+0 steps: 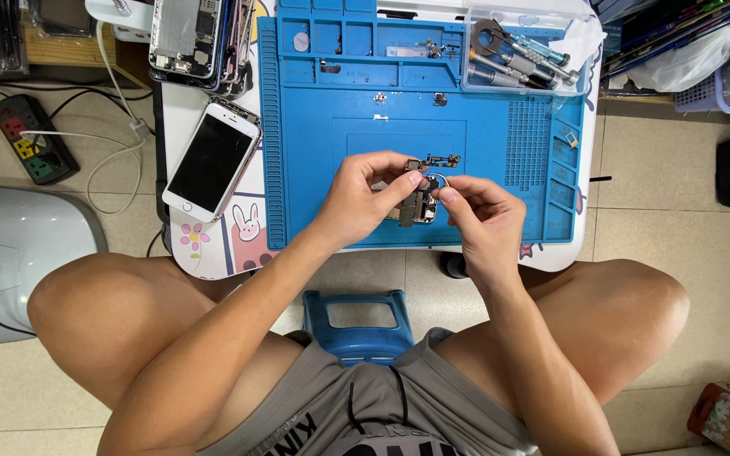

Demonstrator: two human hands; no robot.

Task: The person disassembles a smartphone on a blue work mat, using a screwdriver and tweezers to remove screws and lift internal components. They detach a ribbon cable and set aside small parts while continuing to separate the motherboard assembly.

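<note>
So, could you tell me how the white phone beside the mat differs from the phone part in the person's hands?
The white phone lies whole, screen up, on the table left of the blue mat; the phone part is a bare inner piece, held above the mat by the left hand and right hand. The phone is larger and untouched. Both are phone hardware.

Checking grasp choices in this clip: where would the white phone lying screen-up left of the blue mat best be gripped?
Probably across its two long edges near mid-body, from above. The white phone lies flat, screen up and angled, with its long sides free; cables sit to its left, stacked phone frames above.
</note>
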